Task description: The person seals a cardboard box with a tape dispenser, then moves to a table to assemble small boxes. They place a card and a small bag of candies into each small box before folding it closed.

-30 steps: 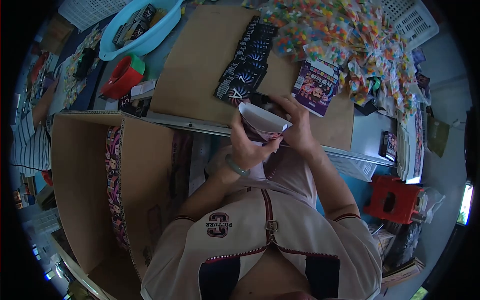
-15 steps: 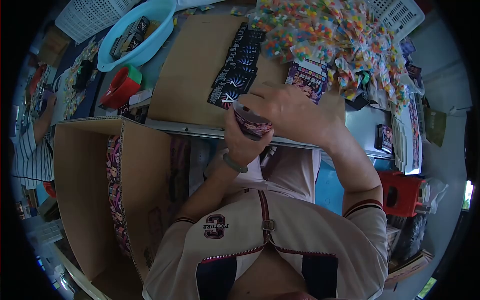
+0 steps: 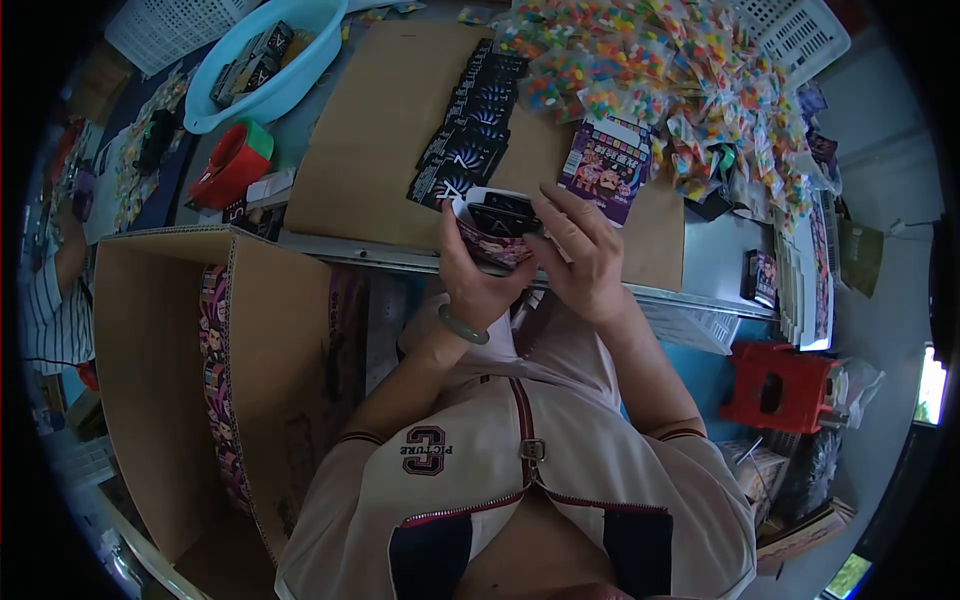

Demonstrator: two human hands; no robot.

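My left hand [image 3: 475, 285], with a bracelet on its wrist, is wrapped round a small printed box [image 3: 502, 252]. The box's top is open, and black packets [image 3: 500, 218] marked with a white letter stick up inside it. At the box's right end, my right hand [image 3: 588, 262] has its thumb and fingers against the edge. A staggered row of black packets [image 3: 470, 140] lies on the cardboard just beyond my hands. To the right of that row is a flat purple printed box [image 3: 606, 168].
Bags of coloured candies [image 3: 650, 60] are heaped at the back right. A blue basin [image 3: 215, 115] holds dark packets; a red tape dispenser [image 3: 225, 175] is nearby. An open carton [image 3: 165, 400] stands at my left, a red stool [image 3: 780, 385] at my right. Another person's striped sleeve [image 3: 60, 315] shows far left.
My right hand has moved off the top of the box to its right end. The black packets inside now show. The view has shifted slightly.
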